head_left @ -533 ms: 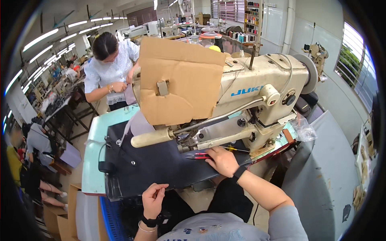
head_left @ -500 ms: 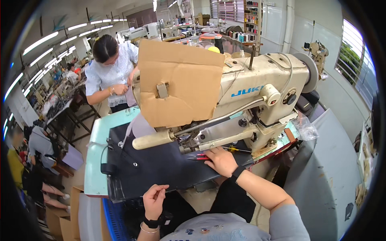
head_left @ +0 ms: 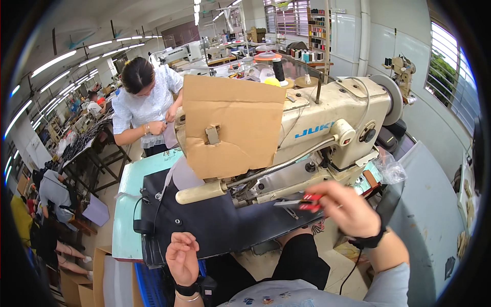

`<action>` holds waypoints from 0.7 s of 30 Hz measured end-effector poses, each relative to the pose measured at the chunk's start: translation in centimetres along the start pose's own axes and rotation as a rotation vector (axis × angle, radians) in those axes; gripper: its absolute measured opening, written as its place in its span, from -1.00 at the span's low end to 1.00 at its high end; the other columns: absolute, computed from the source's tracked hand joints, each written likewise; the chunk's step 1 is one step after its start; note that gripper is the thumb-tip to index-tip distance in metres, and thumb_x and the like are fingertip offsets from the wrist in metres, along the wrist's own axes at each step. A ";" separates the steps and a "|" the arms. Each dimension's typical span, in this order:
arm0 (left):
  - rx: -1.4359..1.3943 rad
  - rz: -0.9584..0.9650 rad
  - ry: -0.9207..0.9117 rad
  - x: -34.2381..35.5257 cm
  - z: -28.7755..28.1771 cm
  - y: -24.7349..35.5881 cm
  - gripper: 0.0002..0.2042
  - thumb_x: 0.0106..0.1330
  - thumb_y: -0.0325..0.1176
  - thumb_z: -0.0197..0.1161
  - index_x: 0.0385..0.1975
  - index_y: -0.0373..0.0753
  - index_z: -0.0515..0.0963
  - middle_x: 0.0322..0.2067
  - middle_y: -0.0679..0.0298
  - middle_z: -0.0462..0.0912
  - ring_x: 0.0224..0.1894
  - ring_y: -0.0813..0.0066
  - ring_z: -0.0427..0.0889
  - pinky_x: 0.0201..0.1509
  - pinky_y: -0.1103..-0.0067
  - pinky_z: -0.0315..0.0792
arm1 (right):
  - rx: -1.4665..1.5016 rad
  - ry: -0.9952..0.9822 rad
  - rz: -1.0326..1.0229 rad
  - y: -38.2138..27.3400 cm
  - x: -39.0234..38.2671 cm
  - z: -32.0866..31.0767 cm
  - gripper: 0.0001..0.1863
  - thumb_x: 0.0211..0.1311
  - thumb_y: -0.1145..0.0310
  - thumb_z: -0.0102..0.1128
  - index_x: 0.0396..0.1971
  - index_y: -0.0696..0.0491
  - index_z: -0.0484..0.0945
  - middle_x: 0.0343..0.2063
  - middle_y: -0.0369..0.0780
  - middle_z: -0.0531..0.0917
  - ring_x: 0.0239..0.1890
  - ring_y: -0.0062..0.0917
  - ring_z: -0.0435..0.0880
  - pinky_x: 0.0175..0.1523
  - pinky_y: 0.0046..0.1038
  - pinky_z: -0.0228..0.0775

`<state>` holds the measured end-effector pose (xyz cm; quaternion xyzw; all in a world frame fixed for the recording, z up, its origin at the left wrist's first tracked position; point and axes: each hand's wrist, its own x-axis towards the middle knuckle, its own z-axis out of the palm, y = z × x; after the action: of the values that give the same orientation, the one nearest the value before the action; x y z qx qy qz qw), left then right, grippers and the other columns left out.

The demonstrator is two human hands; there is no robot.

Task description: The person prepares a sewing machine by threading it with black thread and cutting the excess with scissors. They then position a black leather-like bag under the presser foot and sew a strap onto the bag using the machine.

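My right hand [head_left: 350,212], raised over the right front of the machine table, grips small red-handled scissors [head_left: 309,202] with their blades toward the left. Just below the blades, a thin pale metal piece [head_left: 292,213] lies on the black work surface [head_left: 215,225]. My left hand [head_left: 183,258] is held up in front of the table's near edge, its fingers loosely curled in and nothing visible in them. Beyond both hands stands a cream sewing machine [head_left: 327,115]. A cardboard sheet [head_left: 235,123] covers its left end and partly hides the needle area.
A pale rounded handle [head_left: 202,193] juts from the machine over the table. On the far left, another person [head_left: 146,97] stands holding pale material. A blue crate [head_left: 148,281] and a cardboard box [head_left: 102,276] sit low on the left. A grey panel [head_left: 422,204] rises on the right.
My right hand has lifted the red-handled scissors off the black surface and moved right and toward me. My left hand has shifted slightly left, its fingers turned upward. The view has tilted a little.
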<state>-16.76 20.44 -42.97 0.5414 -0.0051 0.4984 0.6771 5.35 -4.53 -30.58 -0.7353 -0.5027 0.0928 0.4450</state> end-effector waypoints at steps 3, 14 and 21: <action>0.556 0.278 -0.115 1.3 0.8 0.9 -0.92 0.16 -0.51 0.17 -0.35 -0.32 0.51 -0.39 0.17 0.45 -0.32 0.41 0.48 -0.28 0.59 0.35 | -0.120 0.169 -0.067 -4.0 1.0 -2.9 -0.69 0.13 0.55 0.12 -0.08 0.11 0.46 -0.39 -0.20 0.58 -0.36 -0.54 0.60 -0.27 -0.56 0.41; 0.927 0.551 -0.316 8.9 10.1 6.3 -0.56 0.02 -0.64 0.28 -0.02 -0.30 0.51 -0.71 0.32 0.27 -0.70 0.56 0.25 -0.62 0.64 0.16 | -0.869 0.212 -0.362 -5.6 5.1 -3.0 -0.74 -0.04 0.39 0.26 -0.29 0.01 0.49 -0.51 -0.23 0.51 -0.42 -0.32 0.56 -0.34 -0.37 0.38; 1.095 0.686 -0.316 12.1 11.0 5.5 -0.51 0.01 -0.57 0.30 0.04 -0.14 0.51 -0.70 0.28 0.27 -0.68 0.42 0.29 -0.57 0.53 0.24 | -1.075 0.223 -0.338 -7.2 5.1 -3.3 -0.73 -0.09 0.39 0.29 -0.29 -0.02 0.54 -0.55 -0.28 0.46 -0.41 -0.41 0.52 -0.38 -0.38 0.37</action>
<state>-8.54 19.99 -27.80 0.8414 -0.0223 0.5309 0.0984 4.97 -1.51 -21.65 -0.7730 -0.5398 -0.3263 0.0675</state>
